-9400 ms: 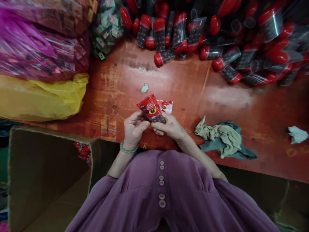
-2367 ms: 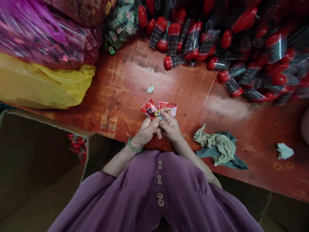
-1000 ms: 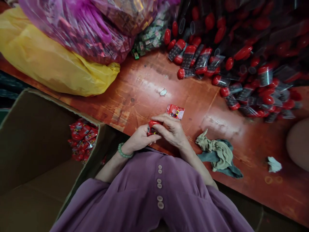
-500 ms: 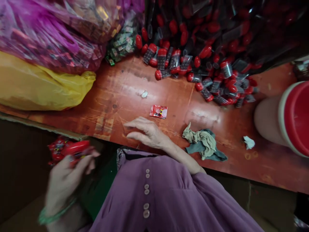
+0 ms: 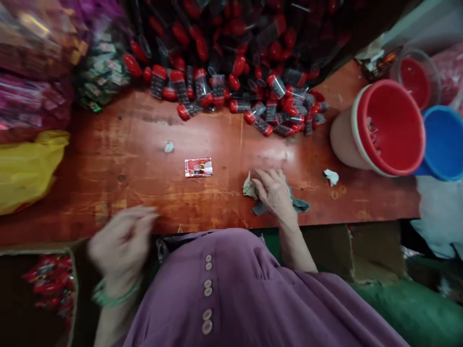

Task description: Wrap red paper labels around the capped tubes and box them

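Hands first: the right hand (image 5: 274, 193) lies flat and open on a crumpled cloth (image 5: 298, 205), fingers spread over the soft, wrinkled fabric, which pokes out on both sides of the palm. The left hand (image 5: 121, 243) is blurred at the near edge of the table (image 5: 108, 168), fingers loosely open and holding nothing that I can make out.

Between the 2 hands, a little farther from the person, lies 1 small red sachet (image 5: 198, 167), flat and glossy, its long axis running left to right along the table. It sits up and to the right of the left hand, and to the left of the right hand (the right hand looks somewhat nearer).

Beyond it, a heap of red-capped clear tubes (image 5: 231, 86) spreads along the far side. A red bucket (image 5: 388, 127) lies tipped at the right, mouth toward the viewer, and a yellow plastic bag (image 5: 27, 168) slumps at the left.
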Available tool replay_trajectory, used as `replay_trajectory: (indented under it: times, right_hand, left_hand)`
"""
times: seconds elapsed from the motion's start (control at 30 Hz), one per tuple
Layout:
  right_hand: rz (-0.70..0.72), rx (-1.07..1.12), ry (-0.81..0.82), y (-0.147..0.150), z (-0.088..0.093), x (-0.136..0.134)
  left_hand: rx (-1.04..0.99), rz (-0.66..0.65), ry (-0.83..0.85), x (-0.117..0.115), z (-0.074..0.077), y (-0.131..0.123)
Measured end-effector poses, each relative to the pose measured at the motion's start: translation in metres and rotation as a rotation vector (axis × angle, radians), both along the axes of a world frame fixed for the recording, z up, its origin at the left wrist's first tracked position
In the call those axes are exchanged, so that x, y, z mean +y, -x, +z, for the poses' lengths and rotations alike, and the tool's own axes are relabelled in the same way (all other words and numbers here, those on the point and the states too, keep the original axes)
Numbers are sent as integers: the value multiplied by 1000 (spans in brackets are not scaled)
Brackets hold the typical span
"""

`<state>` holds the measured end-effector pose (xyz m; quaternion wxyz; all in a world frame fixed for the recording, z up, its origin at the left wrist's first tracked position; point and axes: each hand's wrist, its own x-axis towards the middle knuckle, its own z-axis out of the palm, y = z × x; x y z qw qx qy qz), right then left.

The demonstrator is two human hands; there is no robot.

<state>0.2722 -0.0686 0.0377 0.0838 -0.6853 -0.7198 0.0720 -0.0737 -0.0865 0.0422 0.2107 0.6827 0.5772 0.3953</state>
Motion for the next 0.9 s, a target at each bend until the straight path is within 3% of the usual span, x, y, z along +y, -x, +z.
replay_trajectory:
  times: [0.07,0.13,0.23,0.33,0.43,0.53,0.7,0.77,0.83,0.9]
  right_hand:
    - [-88,-167,75,-19,4,-19]
    - [-141,-263,134,-33,1,-33]
    - [-144,-275,132,-44,-15,-42]
    - [-87,-237,49,-51,-32,-39]
    - [-48,-176,-33,-61,-40,-34]
    - [-47,-84,-53,-72,-36,-34]
    - [-18,83,-26,-78,-25,-39]
    - [27,70,-30,-76,-28,-40]
    - [62,46,-48,-74,-33,-39]
    - [61,31,-73,-74,-38,-36]
  left_hand:
    - [-38,-364,-17,28,-7,-63]
    - [18,-603,-77,47,-13,-123]
    - [326,-817,-113,56,-25,-190]
    - [538,-920,-165,55,-40,-226]
    - [568,-948,-154,57,-53,-243]
    - [518,-916,-83,63,-58,-253]
    - [354,-786,103,69,-48,-257]
    - [240,-738,89,71,-40,-245]
    - [151,-691,-32,75,-34,-220]
    - [188,-586,-155,81,-32,-187]
